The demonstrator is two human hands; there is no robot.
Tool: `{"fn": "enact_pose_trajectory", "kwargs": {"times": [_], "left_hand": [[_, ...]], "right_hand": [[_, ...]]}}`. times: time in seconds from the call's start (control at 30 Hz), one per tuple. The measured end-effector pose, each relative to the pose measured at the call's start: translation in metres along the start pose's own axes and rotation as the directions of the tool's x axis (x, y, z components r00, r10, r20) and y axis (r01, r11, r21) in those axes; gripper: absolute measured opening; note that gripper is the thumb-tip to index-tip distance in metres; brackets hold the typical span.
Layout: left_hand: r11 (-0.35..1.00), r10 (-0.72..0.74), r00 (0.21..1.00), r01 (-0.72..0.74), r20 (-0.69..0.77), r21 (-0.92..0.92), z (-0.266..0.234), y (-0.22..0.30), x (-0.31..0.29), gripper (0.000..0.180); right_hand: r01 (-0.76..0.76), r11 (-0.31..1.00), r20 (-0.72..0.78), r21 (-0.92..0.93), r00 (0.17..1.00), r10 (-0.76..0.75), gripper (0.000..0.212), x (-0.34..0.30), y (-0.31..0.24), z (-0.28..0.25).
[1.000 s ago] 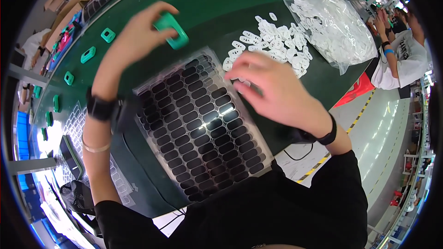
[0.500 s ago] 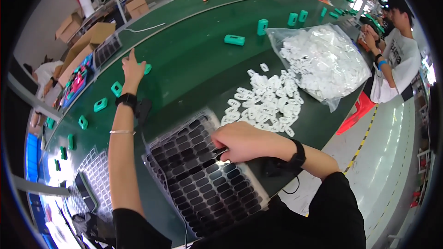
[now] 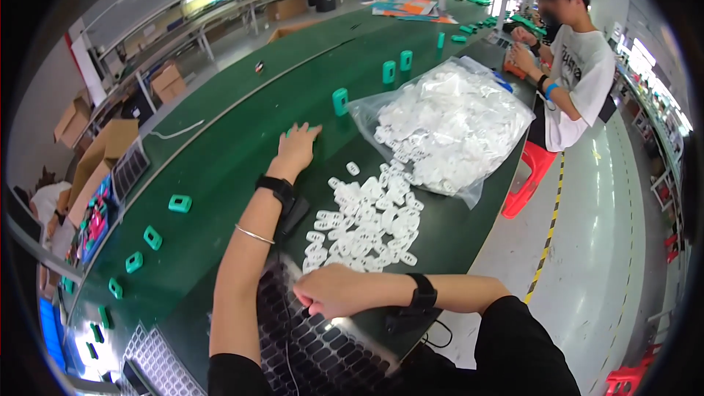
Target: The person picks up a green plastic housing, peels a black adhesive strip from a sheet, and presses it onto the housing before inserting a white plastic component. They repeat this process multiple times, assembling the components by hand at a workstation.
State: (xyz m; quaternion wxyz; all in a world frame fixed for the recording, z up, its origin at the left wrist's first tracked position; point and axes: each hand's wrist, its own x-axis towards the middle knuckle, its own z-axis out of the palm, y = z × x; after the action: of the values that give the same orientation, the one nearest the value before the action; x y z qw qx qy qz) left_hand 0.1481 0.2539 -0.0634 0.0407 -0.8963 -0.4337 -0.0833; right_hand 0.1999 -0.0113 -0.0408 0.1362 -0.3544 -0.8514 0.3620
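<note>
My left hand (image 3: 295, 152) reaches across the green table, its fingers over a green plastic casing (image 3: 292, 130) that they mostly hide; it looks gripped. Near me, my right hand (image 3: 334, 291) is closed above a clear tray (image 3: 370, 352) with rows of dark oval pieces. What its fingertips hold, if anything, is hidden. Beyond that hand lies a loose pile of small white oval pieces (image 3: 370, 224). A large clear bag (image 3: 455, 125) full of similar white pieces rests behind the pile.
Several green casings (image 3: 180, 203) stand or lie along the table's left, more (image 3: 340, 101) near the bag. An empty clear tray (image 3: 158, 359) lies at lower left. A cable (image 3: 288, 352) crosses the dark tray. At right, a co-worker (image 3: 576, 66) sits on a red stool (image 3: 529, 180).
My left hand has moved right, from one green casing to another. My right hand stays over the tray; the dark piece at its fingertips no longer shows. The view has swung right.
</note>
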Motion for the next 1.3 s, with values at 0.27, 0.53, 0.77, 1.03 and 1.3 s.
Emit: {"fn": "enact_pose_trajectory", "kwargs": {"times": [0.27, 0.53, 0.77, 1.03, 1.3], "left_hand": [[0.997, 0.041, 0.967, -0.024, -0.252, 0.069, -0.011, 0.003, 0.008, 0.036], [0.868, -0.470, 0.827, 0.369, -0.310, -0.332, -0.042, -0.034, -0.044, 0.049], [0.218, -0.472, 0.876, 0.220, 0.094, -0.951, -0.125, 0.010, -0.157, 0.036], [-0.137, -0.390, 0.916, 0.040, 0.091, -0.990, -0.136, 0.062, -0.224, 0.034], [0.010, -0.264, 0.964, -0.013, -0.016, -1.000, -0.128, 0.058, -0.227, 0.039]], "right_hand": [[0.047, 0.999, -0.074, -0.010, 0.996, -0.047, 0.010, -0.003, -0.002, 0.000], [0.124, 0.989, -0.056, -0.078, 0.990, -0.128, 0.010, -0.005, -0.009, -0.003], [0.231, 0.929, -0.535, 0.290, 0.844, -0.043, 0.014, -0.022, -0.018, -0.050], [0.446, 0.819, -0.849, 0.361, 0.521, 0.091, 0.009, -0.019, -0.023, -0.073], [0.334, 0.838, -0.741, 0.431, 0.661, 0.118, 0.012, -0.010, -0.018, -0.062]]}}
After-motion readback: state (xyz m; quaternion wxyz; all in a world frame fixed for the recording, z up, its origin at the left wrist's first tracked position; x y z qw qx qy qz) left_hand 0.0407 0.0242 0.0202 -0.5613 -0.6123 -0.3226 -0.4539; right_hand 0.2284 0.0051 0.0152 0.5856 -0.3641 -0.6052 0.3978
